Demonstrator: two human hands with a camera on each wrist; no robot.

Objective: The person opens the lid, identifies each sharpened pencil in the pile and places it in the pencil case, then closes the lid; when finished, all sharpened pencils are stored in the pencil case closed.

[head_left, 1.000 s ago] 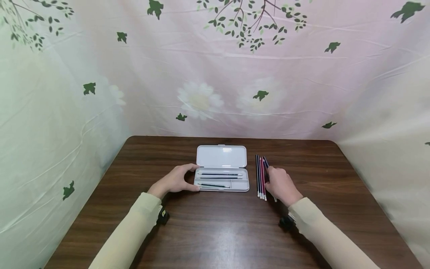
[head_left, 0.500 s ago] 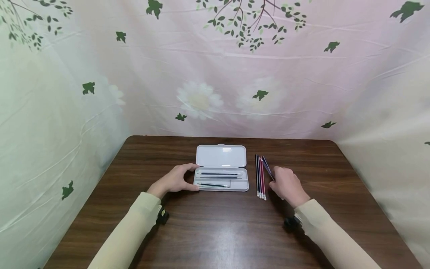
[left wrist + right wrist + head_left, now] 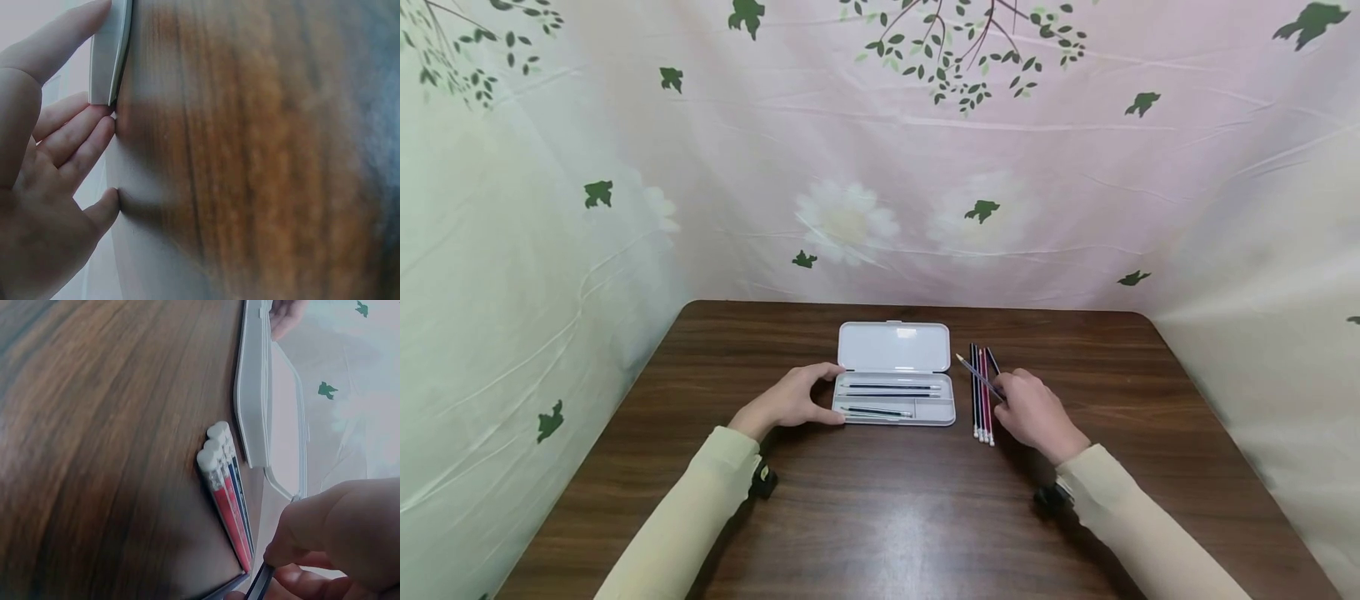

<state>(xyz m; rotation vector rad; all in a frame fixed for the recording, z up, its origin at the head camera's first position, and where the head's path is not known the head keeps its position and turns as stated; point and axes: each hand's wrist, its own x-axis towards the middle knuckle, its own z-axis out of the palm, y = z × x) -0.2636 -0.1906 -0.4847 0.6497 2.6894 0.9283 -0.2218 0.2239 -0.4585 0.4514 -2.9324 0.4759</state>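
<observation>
A white pencil case (image 3: 936, 413) lies open on the table, with several dark pencils (image 3: 891, 396) in its compartments. My left hand (image 3: 790, 402) holds the case's left end, thumb at the front corner and fingers at the back. My right hand (image 3: 1036, 414) pinches a dark pencil (image 3: 981, 379) whose pale tip points left toward the case. Beneath that pencil lies a row of red and dark pencils (image 3: 982, 417); their white ends (image 3: 212, 456) show in the right wrist view. Another dark pencil (image 3: 992, 360) lies slanted beside the row, partly hidden by my right hand.
The case's raised lid (image 3: 894, 347) leans back behind its tray. Brown wooden table surface (image 3: 880, 517) extends around everything, and a patterned cloth (image 3: 880, 150) hangs behind its far edge.
My right hand shifted right, then slightly back left. The pinched pencil now crosses over the row with its tip toward the case. My left hand and the case have stayed put.
</observation>
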